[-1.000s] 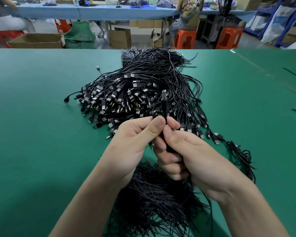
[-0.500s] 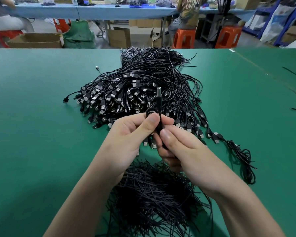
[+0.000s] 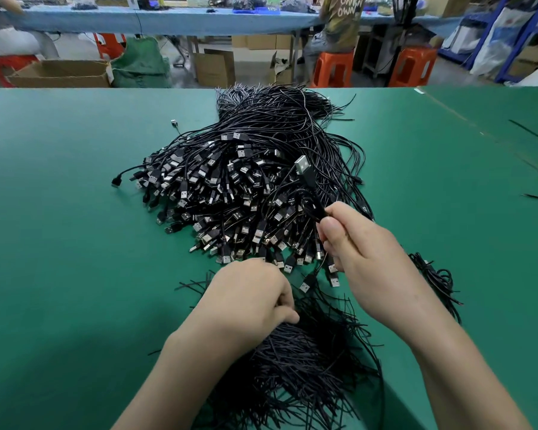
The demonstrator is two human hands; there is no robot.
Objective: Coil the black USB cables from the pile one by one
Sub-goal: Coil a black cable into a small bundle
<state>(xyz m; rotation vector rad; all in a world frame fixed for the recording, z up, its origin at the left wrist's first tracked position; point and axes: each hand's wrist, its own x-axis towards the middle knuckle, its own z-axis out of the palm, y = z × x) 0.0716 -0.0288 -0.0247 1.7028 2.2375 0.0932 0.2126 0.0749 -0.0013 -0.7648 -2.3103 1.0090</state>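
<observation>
The black USB cable (image 3: 313, 209) being worked on is in the right hand (image 3: 367, 259), pinched between thumb and fingers as a small folded bundle. Its USB-A plug (image 3: 303, 166) sticks up toward 11 o'clock above the fist. It's held over the near right edge of the big pile of cables (image 3: 230, 187). That pile sprawls across the middle of the green worktop (image 3: 59, 243), plugs fanned out on the near side and loose tails running off to 12 o'clock.

The left hand (image 3: 249, 302) is down at 7 o'clock from the right one, fingers curled into a heap of short black ties (image 3: 305, 355) right in front of the person. Can't tell if it actually has one pinched.

At 3 o'clock from the hands there's a smaller clump of cables (image 3: 438, 282) lying on the worktop. Past the far edge are orange stools (image 3: 333, 71), a cardboard box (image 3: 62, 74), and someone seated at a blue table (image 3: 199, 21).
</observation>
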